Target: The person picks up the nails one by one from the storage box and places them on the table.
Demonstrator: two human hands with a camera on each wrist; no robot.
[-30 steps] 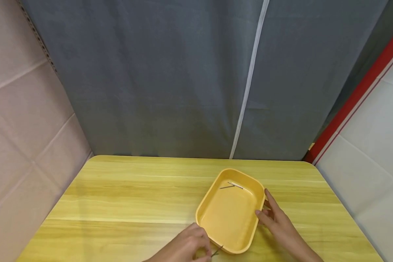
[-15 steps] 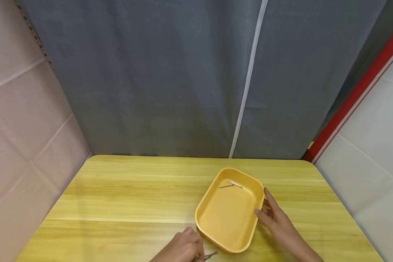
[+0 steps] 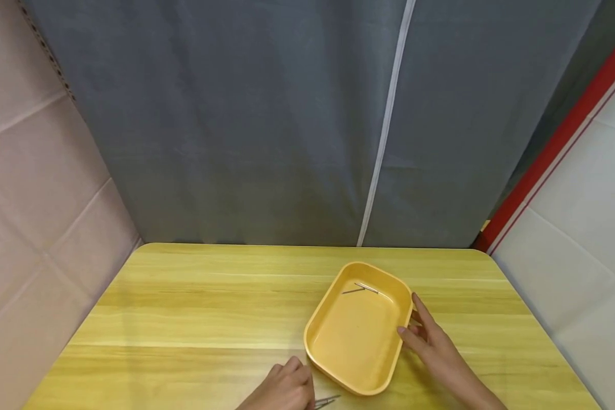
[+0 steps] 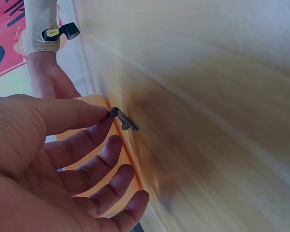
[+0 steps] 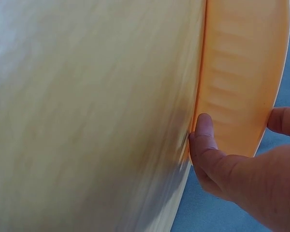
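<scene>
A yellow plastic tray (image 3: 338,353) lies on the wooden table (image 3: 195,307), right of centre. Two thin metal pins (image 3: 361,289) lie at its far end. My left hand (image 3: 284,390) is at the table's near edge, just left of the tray's near corner. It pinches two more metal pins (image 3: 328,401) between thumb and forefinger; their heads (image 4: 120,120) show at the thumb tip in the left wrist view. My right hand (image 3: 430,341) rests against the tray's right rim (image 5: 241,87), fingers straight, thumb (image 5: 203,133) on the wall.
A grey curtain (image 3: 287,125) with a white zip hangs behind the table's far edge. A pink padded wall (image 3: 36,188) stands at the left and a white panel with a red stripe (image 3: 569,188) at the right.
My left hand has drawn back toward the near edge with the pins, which now lie lower and flatter. The tray and my right hand have hardly moved.
</scene>
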